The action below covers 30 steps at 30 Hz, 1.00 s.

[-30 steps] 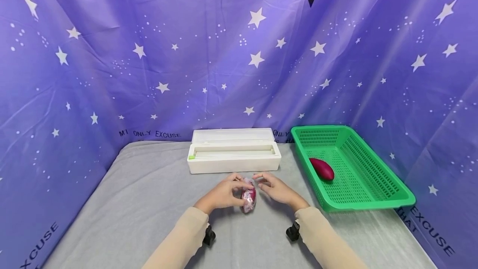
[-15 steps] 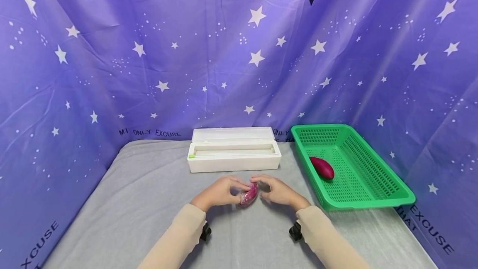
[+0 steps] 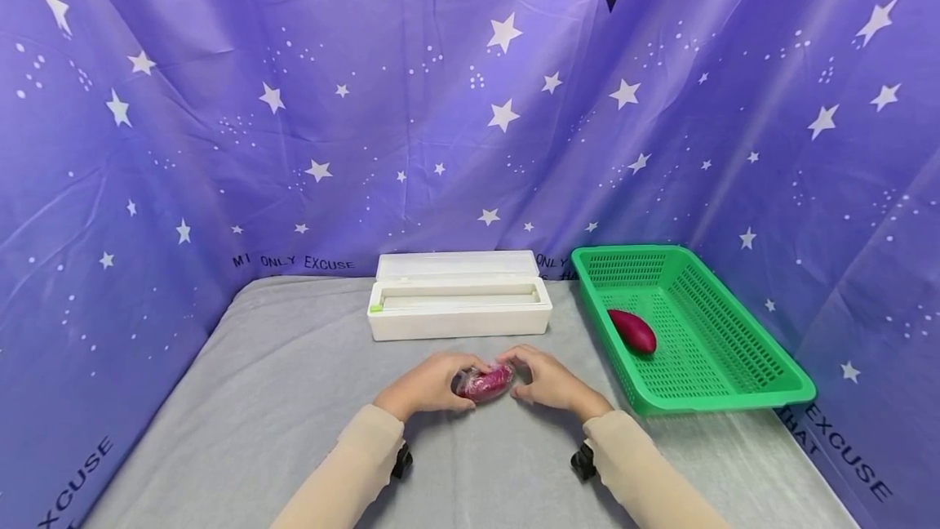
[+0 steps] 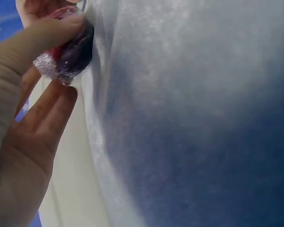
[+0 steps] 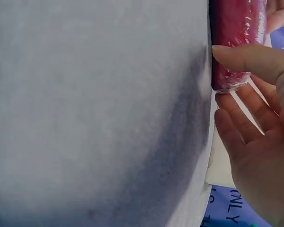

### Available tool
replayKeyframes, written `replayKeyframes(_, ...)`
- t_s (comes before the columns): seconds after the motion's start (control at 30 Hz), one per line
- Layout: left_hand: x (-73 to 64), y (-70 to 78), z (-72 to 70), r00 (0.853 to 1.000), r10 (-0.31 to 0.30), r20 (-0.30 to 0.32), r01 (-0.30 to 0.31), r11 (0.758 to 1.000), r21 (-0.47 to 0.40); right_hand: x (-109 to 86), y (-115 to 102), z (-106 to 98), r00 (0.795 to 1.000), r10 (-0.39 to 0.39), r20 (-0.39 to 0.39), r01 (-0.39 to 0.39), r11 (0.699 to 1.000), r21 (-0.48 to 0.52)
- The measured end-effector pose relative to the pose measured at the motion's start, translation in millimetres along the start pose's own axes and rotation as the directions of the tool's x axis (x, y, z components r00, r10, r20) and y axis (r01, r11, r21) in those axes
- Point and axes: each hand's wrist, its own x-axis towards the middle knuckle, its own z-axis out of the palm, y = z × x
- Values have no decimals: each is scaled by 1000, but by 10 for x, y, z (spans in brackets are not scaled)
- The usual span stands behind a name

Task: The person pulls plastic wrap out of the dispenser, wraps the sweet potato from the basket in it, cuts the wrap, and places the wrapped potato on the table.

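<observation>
A purple-red sweet potato (image 3: pixel 487 383) in clear cling film lies between the two hands over the grey cloth. My left hand (image 3: pixel 432 384) pinches its left end; in the left wrist view the thumb presses on the crumpled film end of the sweet potato (image 4: pixel 78 49), with the fingers behind. At the other end my right hand (image 3: pixel 549 382) has its thumb and fingers bent around the tip. The right wrist view shows that thumb across the smooth film of the sweet potato (image 5: pixel 232 28), the fingers spread below and behind it.
Behind the hands stands a white cling film dispenser (image 3: pixel 461 323), lid raised, a green slider (image 3: pixel 377 308) at its left. To the right is a green basket (image 3: pixel 723 408) holding one unwrapped sweet potato (image 3: pixel 632 331). A purple star-printed curtain (image 3: pixel 411 121) encloses the table.
The wrapped sweet potato has turned from pointing away to lying nearly sideways. My right hand has come onto its right end, while the left hand has shifted slightly left.
</observation>
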Motion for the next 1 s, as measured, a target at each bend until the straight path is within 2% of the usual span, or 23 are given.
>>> replayKeyframes(0.07,-23,-36,18,1000,-30,-10,29,996,-81,1,0,12,1000,13,-11,-13,1000,17)
replayKeyframes(0.17,-56,-74,20,997,-70,-15,65,973,-221,9,-7,20,999,32,-14,-31,998,56)
replayKeyframes(0.27,-79,-92,-14,994,-107,-6,98,931,-353,18,-20,14,999,36,-16,-35,996,86)
replayKeyframes(0.33,-90,-105,-45,990,-141,2,128,892,-433,19,-28,5,999,37,-22,-35,993,110)
replayKeyframes(0.43,-104,-133,-87,981,-191,27,175,819,-546,15,-43,-7,998,50,-32,-43,983,181)
replayKeyframes(0.57,-108,-173,-93,977,-208,53,189,719,-669,8,-53,-15,998,63,-21,-53,941,333)
replayKeyframes(0.67,-96,-188,-62,974,-218,67,191,620,-761,2,-54,-29,997,83,0,-75,907,414)
replayKeyframes(0.8,-76,-167,-25,971,-228,67,171,473,-864,-9,-80,-73,993,115,30,-115,869,481)
replayKeyframes(0.83,-71,-158,-20,972,-225,65,162,444,-881,-12,-88,-83,993,113,39,-118,857,501)
replayKeyframes(0.93,-58,-140,-13,973,-222,58,143,392,-909,-13,-112,-102,993,97,73,-121,827,548)
replayKeyframes(1.0,-53,-139,-10,974,-221,56,137,372,-918,-11,-118,-102,991,80,104,-126,800,587)
